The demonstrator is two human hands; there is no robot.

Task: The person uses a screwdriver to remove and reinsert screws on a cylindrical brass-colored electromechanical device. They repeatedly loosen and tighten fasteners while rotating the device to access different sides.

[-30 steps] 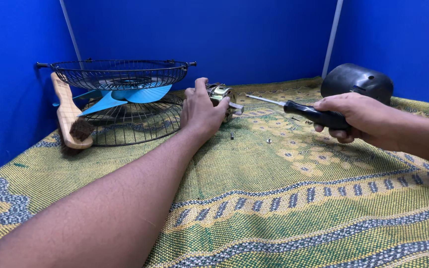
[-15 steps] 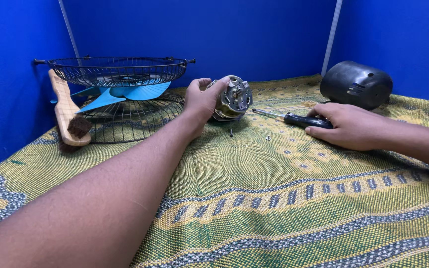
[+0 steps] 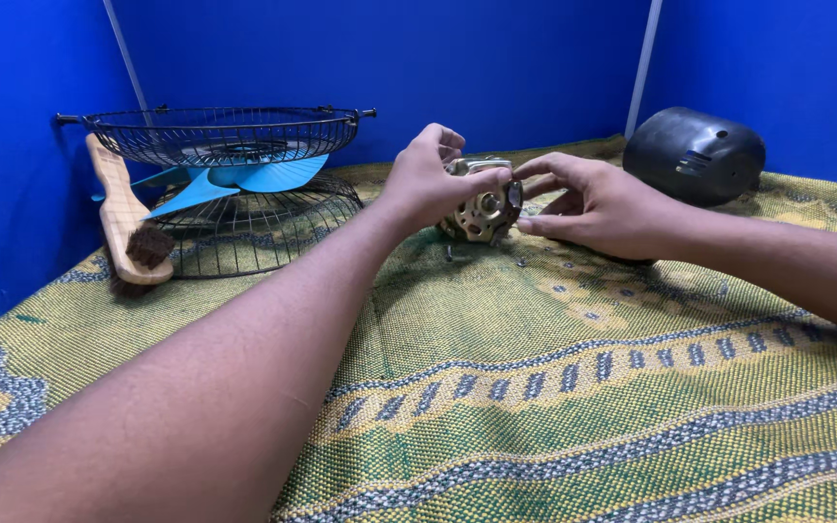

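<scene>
My left hand (image 3: pixel 428 179) and right hand (image 3: pixel 588 205) both grasp a small metal motor (image 3: pixel 481 208) over the woven mat (image 3: pixel 535 387); wire fan guards (image 3: pixel 225 136) sit far left.

Single head view, angled down, close over patterned cloth (image 3: pixel 554 387)

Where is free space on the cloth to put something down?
The cloth is bare in front, between the two forearms, and right of the right hand below the black cover. The back left is crowded: grilles, blade, brush.
</scene>
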